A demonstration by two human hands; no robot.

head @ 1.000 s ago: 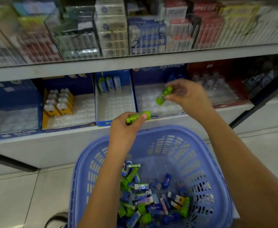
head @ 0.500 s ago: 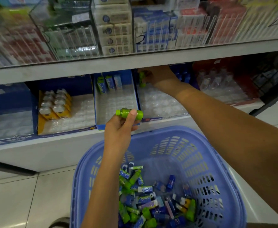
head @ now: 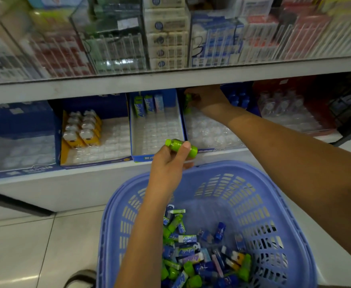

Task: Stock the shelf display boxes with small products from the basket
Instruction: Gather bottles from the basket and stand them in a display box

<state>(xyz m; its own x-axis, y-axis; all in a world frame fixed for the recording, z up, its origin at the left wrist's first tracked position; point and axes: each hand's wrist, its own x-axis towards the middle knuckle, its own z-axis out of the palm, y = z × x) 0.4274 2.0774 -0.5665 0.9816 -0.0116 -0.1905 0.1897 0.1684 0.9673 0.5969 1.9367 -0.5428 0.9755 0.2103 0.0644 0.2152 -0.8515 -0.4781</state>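
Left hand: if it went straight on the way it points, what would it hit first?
Likely the clear tray that the right hand reaches into; the left hand, holding a green bottle, points over its front edge. Depth is unclear.

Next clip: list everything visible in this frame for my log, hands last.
basket: one, lilac-blue, before the lower shelf.
loose products: many, green, blue, white, in the basket.
green bottle: one, green, held over the basket's far rim.
second green bottle: one, green, back of the clear tray.
boxed items: three, two green, one pale, back of the middle display box.
capped bottles: a cluster, yellow and white, next tray leftward.
blue bottles: a few, dark blue, shelf back.
clear bottles: several, colourless, far right.
upper-shelf packs: many, mixed colours, behind clear dividers.
left hand: grips the green bottle.
right hand: holds the second green bottle.
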